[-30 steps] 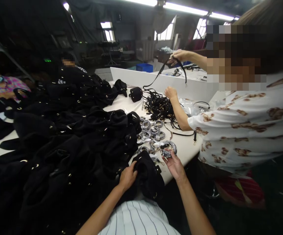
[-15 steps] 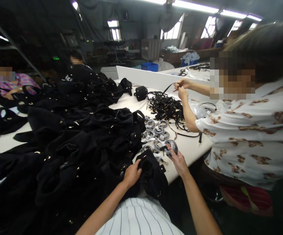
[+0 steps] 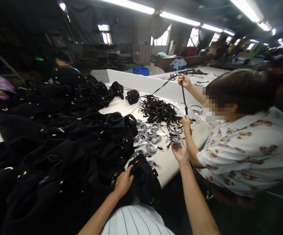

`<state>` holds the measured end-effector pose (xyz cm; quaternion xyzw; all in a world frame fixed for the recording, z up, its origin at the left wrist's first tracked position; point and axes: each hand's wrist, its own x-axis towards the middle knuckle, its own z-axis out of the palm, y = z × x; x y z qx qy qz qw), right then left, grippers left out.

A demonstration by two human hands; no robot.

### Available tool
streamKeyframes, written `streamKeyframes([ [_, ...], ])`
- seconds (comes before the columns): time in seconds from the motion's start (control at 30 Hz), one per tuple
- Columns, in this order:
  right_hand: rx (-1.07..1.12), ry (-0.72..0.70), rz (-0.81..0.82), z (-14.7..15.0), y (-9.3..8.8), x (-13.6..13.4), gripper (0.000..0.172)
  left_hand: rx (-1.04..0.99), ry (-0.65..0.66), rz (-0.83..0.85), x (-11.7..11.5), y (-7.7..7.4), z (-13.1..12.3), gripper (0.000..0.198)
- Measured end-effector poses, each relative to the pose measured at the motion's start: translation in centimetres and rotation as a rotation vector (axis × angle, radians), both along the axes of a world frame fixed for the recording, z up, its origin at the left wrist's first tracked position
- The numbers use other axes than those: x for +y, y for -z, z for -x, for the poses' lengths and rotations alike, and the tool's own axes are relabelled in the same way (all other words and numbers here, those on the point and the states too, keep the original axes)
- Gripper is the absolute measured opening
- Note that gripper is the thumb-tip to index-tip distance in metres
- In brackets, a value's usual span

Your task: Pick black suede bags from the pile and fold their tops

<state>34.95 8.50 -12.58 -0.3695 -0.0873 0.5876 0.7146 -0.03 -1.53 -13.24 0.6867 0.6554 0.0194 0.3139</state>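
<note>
On the near side of the black strap heap (image 3: 158,109), the left hand (image 3: 123,182) grips a black bag (image 3: 145,176) by its edge, while the right hand (image 3: 180,152) holds a wrapped coil (image 3: 175,138) closer to that heap

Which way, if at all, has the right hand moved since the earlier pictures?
Yes: judged against the white board, the right hand has moved rightward and forward, carrying the coil it holds.
</note>
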Motion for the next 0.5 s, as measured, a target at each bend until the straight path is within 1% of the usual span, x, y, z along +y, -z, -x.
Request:
streamKeyframes([
  [0.1, 0.052, 0.051, 0.011, -1.4, 0.0, 1.6, 0.015, 0.006, 0.016, 0.009, 0.1, 0.0, 0.1, 0.055],
  [0.17, 0.080, 0.082, 0.021, -2.2, -0.2, 2.7, 0.020, 0.001, 0.023, 0.017, 0.1, 0.0, 0.1, 0.056],
  [0.23, 0.095, 0.104, 0.027, -3.1, -0.6, 3.7, 0.026, -0.014, 0.022, 0.021, 0.2, 0.1, 0.2, 0.056],
  [0.3, 0.092, 0.119, 0.027, -4.0, -1.3, 4.7, 0.029, -0.027, 0.020, 0.029, 0.2, 0.4, 0.3, 0.056],
  [0.37, 0.070, 0.133, 0.017, -5.0, -2.3, 5.9, 0.023, -0.037, 0.019, 0.035, 0.2, 0.6, 0.4, 0.057],
  [0.47, 0.016, 0.166, -0.001, -6.4, -4.2, 7.5, 0.008, -0.068, 0.013, 0.032, 0.3, 1.0, 0.4, 0.056],
  [0.5, -0.006, 0.179, -0.005, -6.8, -4.9, 8.0, 0.007, -0.074, 0.008, 0.033, 0.4, 1.1, 0.4, 0.056],
])
